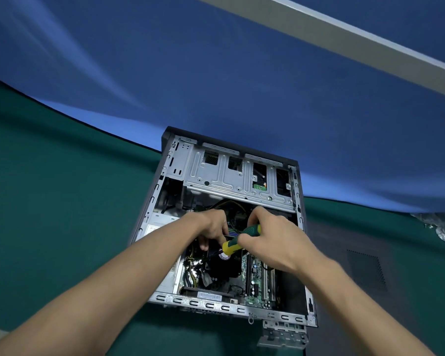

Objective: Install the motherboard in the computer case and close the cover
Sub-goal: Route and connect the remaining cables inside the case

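Your right hand (272,242) grips the green-and-yellow screwdriver (239,240) over the motherboard (254,278) in the open computer case (170,160), while your left hand's (211,227) curled fingers pinch near its tip.

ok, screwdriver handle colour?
Green and yellow: the screwdriver handle, gripped by the right hand, shows clearest in the head view.

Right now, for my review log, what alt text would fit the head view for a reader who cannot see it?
Two bare hands work inside an open computer case lying on a green table: the right hand grips a green-and-yellow screwdriver angled down toward the motherboard, while the left hand reaches in beside it. The case's dark cover lies to the right.
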